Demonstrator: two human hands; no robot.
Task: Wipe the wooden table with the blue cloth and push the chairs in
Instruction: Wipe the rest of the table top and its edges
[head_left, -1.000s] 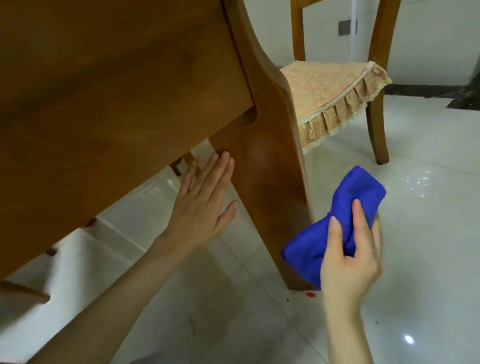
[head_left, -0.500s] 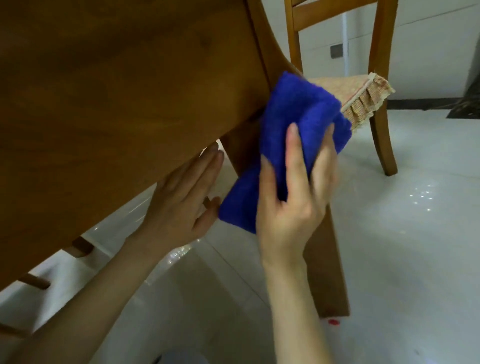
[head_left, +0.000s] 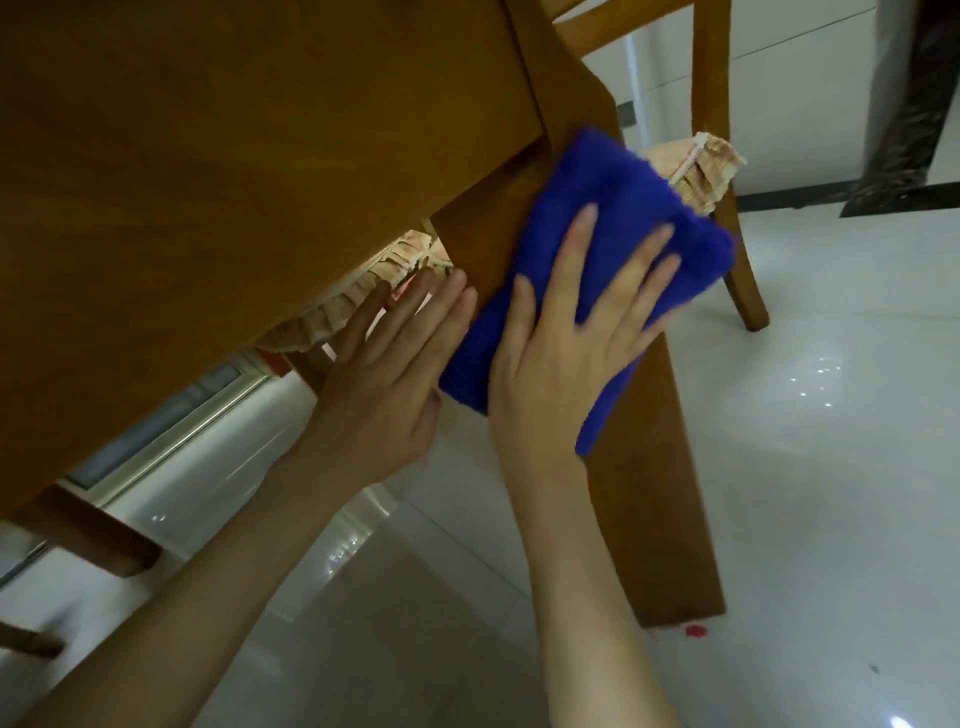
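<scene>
The wooden table (head_left: 208, 171) fills the upper left, seen from low beside its side panel. My right hand (head_left: 566, 332) lies flat with spread fingers on the blue cloth (head_left: 618, 208), pressing it against the table's broad wooden leg (head_left: 660, 499). My left hand (head_left: 389, 374) rests flat and open against the inner edge of the same leg, just left of the cloth. A wooden chair (head_left: 727, 171) with a frilled peach cushion stands behind the leg at upper right, partly hidden by the cloth.
A second frilled cushion (head_left: 363, 296) shows under the table behind my left hand. White glossy floor tiles (head_left: 831, 467) spread to the right and below. A small red speck (head_left: 696, 631) lies by the leg's foot. A dark marble post (head_left: 904, 104) stands far right.
My right hand lifted the cloth from low beside the leg up onto it and now presses it flat with spread fingers. The left hand stayed by the leg's inner edge.
</scene>
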